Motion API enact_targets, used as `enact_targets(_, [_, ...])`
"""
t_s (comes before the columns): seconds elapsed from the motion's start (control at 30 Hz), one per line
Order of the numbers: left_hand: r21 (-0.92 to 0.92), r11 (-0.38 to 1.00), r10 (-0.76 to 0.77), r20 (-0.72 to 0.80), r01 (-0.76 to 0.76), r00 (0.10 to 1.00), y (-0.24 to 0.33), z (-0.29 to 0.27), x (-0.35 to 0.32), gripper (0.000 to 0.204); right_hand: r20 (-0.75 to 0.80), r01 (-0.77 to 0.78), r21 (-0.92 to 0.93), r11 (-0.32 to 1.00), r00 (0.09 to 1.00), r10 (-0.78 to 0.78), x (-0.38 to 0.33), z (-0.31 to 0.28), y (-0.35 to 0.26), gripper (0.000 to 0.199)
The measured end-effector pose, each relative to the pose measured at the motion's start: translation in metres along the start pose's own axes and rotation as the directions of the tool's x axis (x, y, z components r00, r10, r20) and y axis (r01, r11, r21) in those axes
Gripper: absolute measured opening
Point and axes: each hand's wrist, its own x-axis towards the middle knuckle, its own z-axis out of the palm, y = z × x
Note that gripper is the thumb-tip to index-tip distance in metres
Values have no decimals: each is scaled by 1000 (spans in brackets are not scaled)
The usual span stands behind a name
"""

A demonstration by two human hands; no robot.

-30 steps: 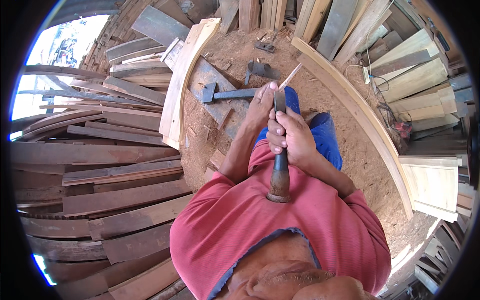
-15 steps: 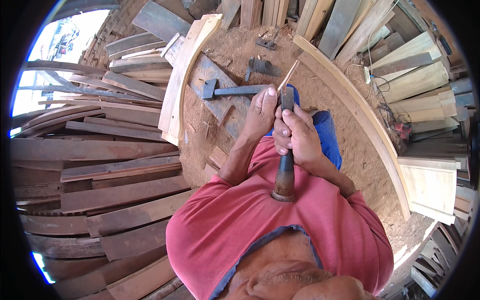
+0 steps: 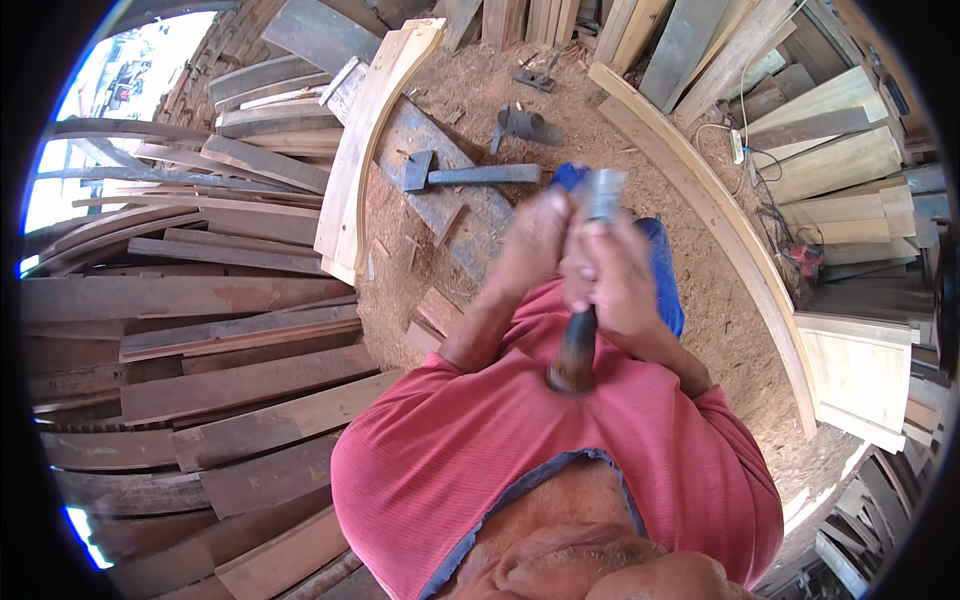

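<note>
My right hand (image 3: 622, 272) is wrapped round a chisel (image 3: 574, 358), its broad metal blade pointing away from me. The chisel's dark handle end rests against my red shirt (image 3: 480, 440). Close beside it on the left is my left hand (image 3: 535, 240), closed and smeared by motion. Whatever its fingers hold is lost in the blur. Left of my hands, a hammer (image 3: 485, 175) with a blocky head lies on a worn board (image 3: 405, 185).
A curved pale plank (image 3: 365, 150) stands at the left, a long curved one (image 3: 715, 225) at the right. Two dark hand tools, one a curved metal piece (image 3: 530, 127), lie on the sawdust floor. Stacked boards (image 3: 240, 390) fill the left; a power cord (image 3: 740, 148) is at right.
Both hands and the chisel have shifted and are now blurred. The chisel blade has swung slightly right. The thin wood sliver seen at its tip can no longer be made out.
</note>
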Motion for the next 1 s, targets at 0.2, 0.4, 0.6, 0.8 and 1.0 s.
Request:
enact_targets(0.2, [-634,554,-390,374,540,841,-28,-11,-20,36,-128,133,67,989,984,-124,0,-21,-15,18])
enact_targets(0.4, [-815,405,-383,259,414,887,-4,-2,37,41,32,38,268,963,998,-49,34,-29,-3,17])
enact_targets(0.6, [-625,603,-465,230,496,855,-9,-7,48,34,164,-220,262,940,970,181,31,-4,11,16])
enact_targets(0.8, [-76,955,-278,109,286,954,-39,-22,27,35,170,-223,221,950,968,187,23,-5,18,15])
enact_targets(1.0, [-214,947,-233,65,242,970,-11,-24,30,28,150,-158,143,977,979,136,22,-2,15,18])
